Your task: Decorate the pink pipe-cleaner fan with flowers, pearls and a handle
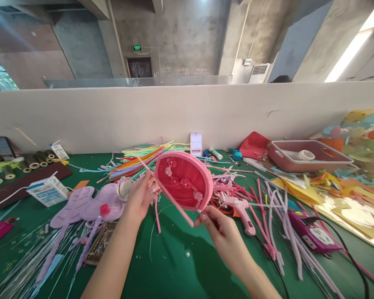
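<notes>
In the middle of the head view a pink half-round craft piece [182, 182] is held up, tilted, above the table. It has a thick fuzzy pipe-cleaner rim, a deep red lining and a strand of small pink flowers. My left hand [140, 199] is closed on its left side, some fingers hidden behind it. A straight pink pipe cleaner [177, 204] slants along its lower edge. The fingers of my right hand [210, 224] pinch near that pipe cleaner's lower end, with a small white bead [199, 211] at the fingertips. A loose bead [187, 254] lies on the green table.
To the right are a pink glue gun [238, 207], lilac pipe cleaners [291, 232], a purple corded box [313, 232] and a pink bin [310, 164]. At left lie a lilac butterfly-like piece [77, 205], a wicker tray [101, 245] and a milk carton [48, 191]. Coloured pipe cleaners [140, 162] lie behind.
</notes>
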Available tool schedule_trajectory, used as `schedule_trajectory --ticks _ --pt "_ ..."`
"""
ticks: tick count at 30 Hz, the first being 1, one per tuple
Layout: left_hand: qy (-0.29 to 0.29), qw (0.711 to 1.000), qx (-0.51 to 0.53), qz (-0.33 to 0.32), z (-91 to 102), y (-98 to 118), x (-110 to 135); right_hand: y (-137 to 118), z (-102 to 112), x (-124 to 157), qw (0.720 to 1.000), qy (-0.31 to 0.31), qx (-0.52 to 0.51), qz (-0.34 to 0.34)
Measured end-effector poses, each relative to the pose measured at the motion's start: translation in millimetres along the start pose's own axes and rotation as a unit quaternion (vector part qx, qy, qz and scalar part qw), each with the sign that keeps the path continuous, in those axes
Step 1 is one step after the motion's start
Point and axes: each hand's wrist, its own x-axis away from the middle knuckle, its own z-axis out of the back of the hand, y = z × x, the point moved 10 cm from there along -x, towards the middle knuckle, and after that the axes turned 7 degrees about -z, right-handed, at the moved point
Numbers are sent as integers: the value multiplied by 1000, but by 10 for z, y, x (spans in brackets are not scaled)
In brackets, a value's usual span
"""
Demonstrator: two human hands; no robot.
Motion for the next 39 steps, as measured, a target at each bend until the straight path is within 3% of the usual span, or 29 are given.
schedule_trajectory --ticks 6,9,13,15,20,25,27,31,39 --pt "-6 998 -51 26 126 -114 -37 18 696 103 989 139 49 -4" --pt "-42 987 -151 28 136 -150 8 86 829 88 988 148 11 -45" --pt "-50 957 -286 -15 173 -1 38 131 659 6 983 82 -147 -77" --pt "-39 943 -328 -48 203 130 70 115 584 -18 979 60 -178 -78" --pt "-37 931 -352 -88 348 285 174 -66 501 -20 999 35 21 -21" --pt "2 952 -297 -80 675 240 236 -19 324 -12 998 -26 -30 -42" --pt "5 962 -261 -74 722 221 288 -12 265 -10 999 -28 22 -31" --pt "-15 982 -175 -64 617 209 439 29 118 -12 988 -35 151 -3" --pt "-23 999 11 -21 399 56 617 134 -11 -54 986 -44 158 -37"
